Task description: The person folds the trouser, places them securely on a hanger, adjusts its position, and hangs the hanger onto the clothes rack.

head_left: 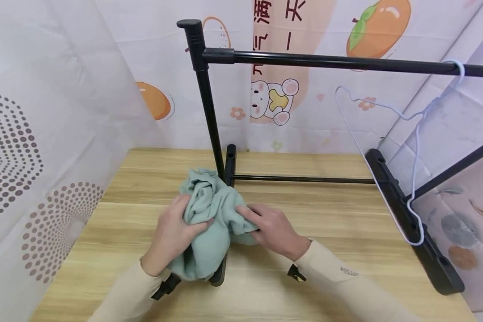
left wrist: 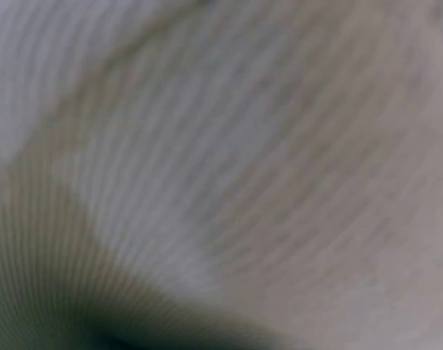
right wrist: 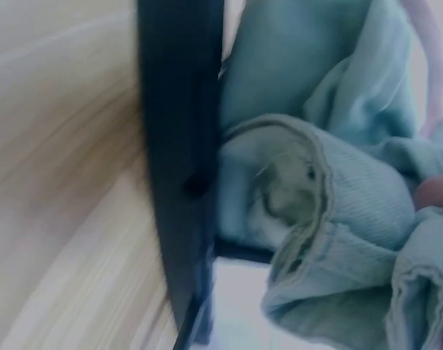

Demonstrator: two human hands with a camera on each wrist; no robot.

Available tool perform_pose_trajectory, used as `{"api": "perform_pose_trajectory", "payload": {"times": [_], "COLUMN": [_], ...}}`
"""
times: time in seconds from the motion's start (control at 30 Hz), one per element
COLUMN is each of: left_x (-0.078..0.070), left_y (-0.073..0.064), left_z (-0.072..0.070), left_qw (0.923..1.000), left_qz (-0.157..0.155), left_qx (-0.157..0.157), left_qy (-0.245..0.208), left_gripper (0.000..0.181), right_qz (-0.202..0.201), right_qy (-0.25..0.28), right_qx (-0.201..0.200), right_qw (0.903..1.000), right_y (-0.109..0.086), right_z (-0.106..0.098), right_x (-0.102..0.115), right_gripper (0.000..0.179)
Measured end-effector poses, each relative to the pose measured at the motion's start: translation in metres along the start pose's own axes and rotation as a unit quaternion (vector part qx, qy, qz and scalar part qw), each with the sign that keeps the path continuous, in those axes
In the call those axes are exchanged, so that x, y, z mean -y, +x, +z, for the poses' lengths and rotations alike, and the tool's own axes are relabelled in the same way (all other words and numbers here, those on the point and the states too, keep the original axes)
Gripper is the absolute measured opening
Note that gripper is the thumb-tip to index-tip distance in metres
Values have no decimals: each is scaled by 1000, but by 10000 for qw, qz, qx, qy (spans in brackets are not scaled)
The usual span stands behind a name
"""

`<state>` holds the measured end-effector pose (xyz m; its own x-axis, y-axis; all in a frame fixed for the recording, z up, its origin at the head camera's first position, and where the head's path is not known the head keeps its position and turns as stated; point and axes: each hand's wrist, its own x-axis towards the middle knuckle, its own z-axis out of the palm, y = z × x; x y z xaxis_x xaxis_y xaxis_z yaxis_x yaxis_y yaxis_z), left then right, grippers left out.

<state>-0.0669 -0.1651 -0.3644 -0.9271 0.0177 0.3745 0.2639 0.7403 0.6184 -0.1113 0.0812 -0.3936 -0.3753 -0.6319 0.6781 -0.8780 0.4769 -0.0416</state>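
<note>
A bunched, pale green garment [head_left: 210,250] hangs between both hands, over the foot bar at the left end of the black rack. My left hand [head_left: 170,232] grips its left side, the thumb lying across the folds. On the other side my right hand [head_left: 274,227] pinches a fold between thumb and fingers. In the right wrist view the garment [right wrist: 367,193] shows a stitched, open hem, with a fingertip [right wrist: 436,193] at the right edge. Pale ribbed cloth [left wrist: 178,146] fills the left wrist view and hides the left hand there.
The black rack's top rail [head_left: 326,61] runs rightward from its left post [head_left: 209,107]. A light blue hanger [head_left: 416,179] hangs from the rail at right, above the right foot [head_left: 418,228]. A wooden tabletop [head_left: 306,286] lies below; printed curtains [head_left: 64,112] surround it.
</note>
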Motion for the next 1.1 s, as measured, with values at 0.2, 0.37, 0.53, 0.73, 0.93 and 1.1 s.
{"api": "perform_pose_trajectory", "payload": {"times": [0.2,0.37,0.53,0.73,0.93,1.1], "left_x": [-16,-29,-39,-52,-56,-38], "left_y": [3,3,6,6,25,59], "left_z": [21,37,47,46,50,72], "left_qw": [9988,9947,9915,9869,9787,9408], "left_qz": [146,97,511,948,1169,470], "left_qx": [472,1018,1178,1300,1690,3305], "left_qy": [-3,39,188,63,2,582], "left_gripper": [56,57,53,48,48,68], "right_qz": [-263,-386,-446,-354,-328,-265], "right_qy": [-212,-434,-496,-391,-494,-531], "right_qx": [-158,-77,-10,-178,-480,240], "right_qw": [9993,9983,9978,9984,9971,9980], "right_y": [-27,-51,-64,-66,-64,-81], "right_z": [-8,-15,-23,-41,-48,-28], "right_x": [-23,-39,-49,-52,-65,-91], "right_gripper": [53,36,37,39,38,41]}}
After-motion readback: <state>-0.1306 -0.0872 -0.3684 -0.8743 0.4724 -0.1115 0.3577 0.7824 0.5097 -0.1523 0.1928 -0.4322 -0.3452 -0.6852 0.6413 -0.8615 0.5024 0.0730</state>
